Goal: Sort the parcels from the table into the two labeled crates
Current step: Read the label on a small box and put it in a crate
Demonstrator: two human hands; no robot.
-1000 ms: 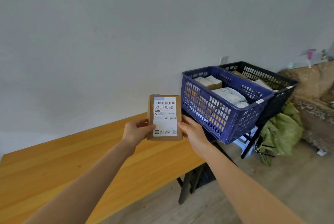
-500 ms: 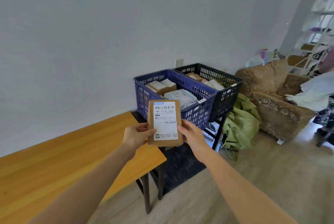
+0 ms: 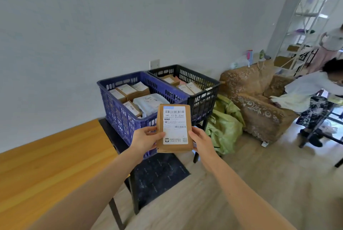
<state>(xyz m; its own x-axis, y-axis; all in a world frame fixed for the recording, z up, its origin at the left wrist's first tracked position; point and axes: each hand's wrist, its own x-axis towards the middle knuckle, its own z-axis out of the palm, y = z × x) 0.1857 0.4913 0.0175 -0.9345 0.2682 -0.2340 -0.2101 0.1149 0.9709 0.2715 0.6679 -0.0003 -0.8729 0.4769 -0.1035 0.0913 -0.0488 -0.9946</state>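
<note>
Just short of the blue crate [image 3: 118, 116], the brown parcel [image 3: 173, 127] stood upright between left hand [image 3: 146, 139] and right hand [image 3: 201, 141], each pinching a side edge, label [image 3: 174, 124] readable: a checking step, seemingly. Next, it needed matching to a crate. Blue held boxes [image 3: 128, 90] and a pale bag [image 3: 148, 102]; the black crate [image 3: 202, 103], boxed parcels [image 3: 187, 88].

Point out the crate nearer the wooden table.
The blue crate, right beside the wooden table; the black crate sits beyond it, toward the sofa.
</note>
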